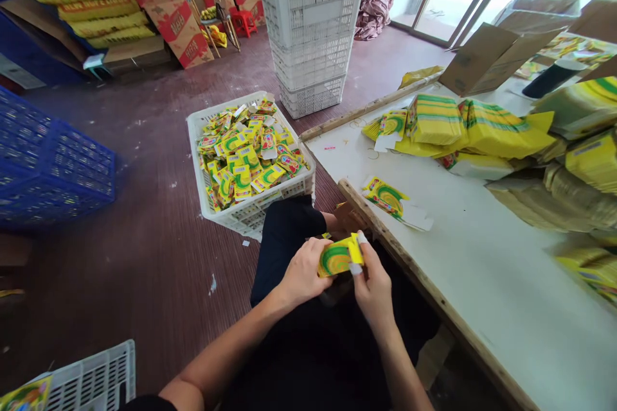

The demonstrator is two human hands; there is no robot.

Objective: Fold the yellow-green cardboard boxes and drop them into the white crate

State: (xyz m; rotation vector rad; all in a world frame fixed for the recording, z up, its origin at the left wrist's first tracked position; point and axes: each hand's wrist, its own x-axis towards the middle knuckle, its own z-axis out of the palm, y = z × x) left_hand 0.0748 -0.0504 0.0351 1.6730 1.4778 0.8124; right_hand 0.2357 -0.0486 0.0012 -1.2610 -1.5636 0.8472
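One box [334, 259] beside the counter's edge [406, 263] fills the left grip [305, 268], seemingly steadied while the right grip [375, 284] pinches its end.

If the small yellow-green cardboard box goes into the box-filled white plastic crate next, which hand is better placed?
Probably the left hand: it grips the box on the side nearer the crate, while the right hand holds the opposite end.

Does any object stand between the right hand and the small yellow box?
Nothing visible, except what look like white fingertip covers: the right hand touches the small yellow box at one end, the left hand holds the other.
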